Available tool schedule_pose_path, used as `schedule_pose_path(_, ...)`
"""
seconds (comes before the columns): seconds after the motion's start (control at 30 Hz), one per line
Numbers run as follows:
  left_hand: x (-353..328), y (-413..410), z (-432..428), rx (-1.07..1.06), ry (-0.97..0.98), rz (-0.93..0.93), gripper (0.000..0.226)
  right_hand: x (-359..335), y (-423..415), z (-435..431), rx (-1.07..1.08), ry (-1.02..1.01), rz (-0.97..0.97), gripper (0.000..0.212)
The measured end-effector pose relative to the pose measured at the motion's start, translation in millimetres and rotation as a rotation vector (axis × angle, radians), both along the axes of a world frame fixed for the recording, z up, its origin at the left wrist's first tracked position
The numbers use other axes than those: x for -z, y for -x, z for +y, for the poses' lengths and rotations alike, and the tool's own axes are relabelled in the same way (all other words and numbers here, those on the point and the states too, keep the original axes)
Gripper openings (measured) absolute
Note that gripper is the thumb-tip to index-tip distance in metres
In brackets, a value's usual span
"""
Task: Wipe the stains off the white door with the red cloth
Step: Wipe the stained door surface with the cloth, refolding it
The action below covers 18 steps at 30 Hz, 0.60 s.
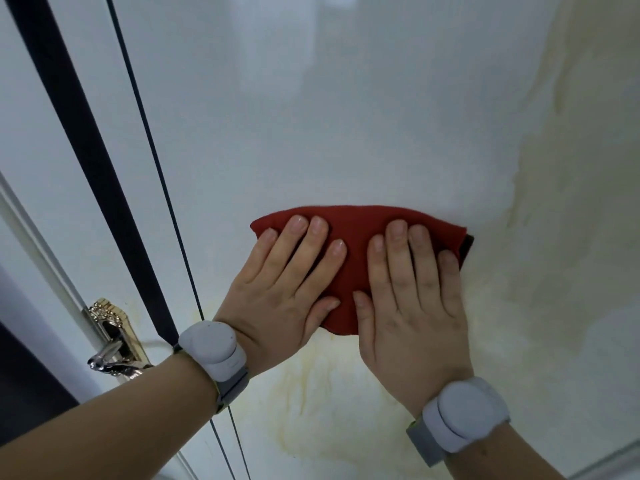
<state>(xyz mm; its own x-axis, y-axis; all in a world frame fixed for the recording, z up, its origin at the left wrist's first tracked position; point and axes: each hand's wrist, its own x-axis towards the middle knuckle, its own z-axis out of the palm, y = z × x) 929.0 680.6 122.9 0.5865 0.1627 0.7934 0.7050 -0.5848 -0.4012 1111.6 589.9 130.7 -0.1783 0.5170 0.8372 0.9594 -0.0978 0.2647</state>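
red cloth (360, 237) – white door (311, 116) blotched with yellowish stains (311, 393); gold handle (114, 337).

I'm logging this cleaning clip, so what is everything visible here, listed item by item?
white door: one, glossy white, fills most of the view
stains: several patches, yellowish, down the door's right side and below the cloth
red cloth: one, red, flat against the door at centre
black strip: one, black, runs diagonally down the left side
thin dark line: one, dark, right of the strip
door handle: one, gold and silver, lower left
wrist devices: two, grey, one on each wrist
left hand: one, fingers straight, presses the cloth's left part
right hand: one, fingers straight, presses the cloth's right part
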Motion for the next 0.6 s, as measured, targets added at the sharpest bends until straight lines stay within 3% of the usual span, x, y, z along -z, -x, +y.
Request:
schedule_pose_path(0.13, -21, 8, -28, 0.078, 0.092, -0.025, 0.059, -10, 2, -17, -0.063, 0.028, 0.048, 0.07)
schedule_pose_path(0.3, -78, -2, -45, 0.174, 0.129, -0.186, 0.026, -35, 3, -36, -0.176, 0.007, 0.157, 0.051)
schedule_pose_path(0.53, -98, -27, -51, 0.11, 0.24, -0.115, 0.013, -69, -5, -54, -0.262, 0.16, 0.185, 0.044)
schedule_pose_path(0.6, -109, -32, -61, 0.062, 0.395, -0.133, 0.017, -75, -2, -58, -0.315, 0.175, 0.285, 0.043)
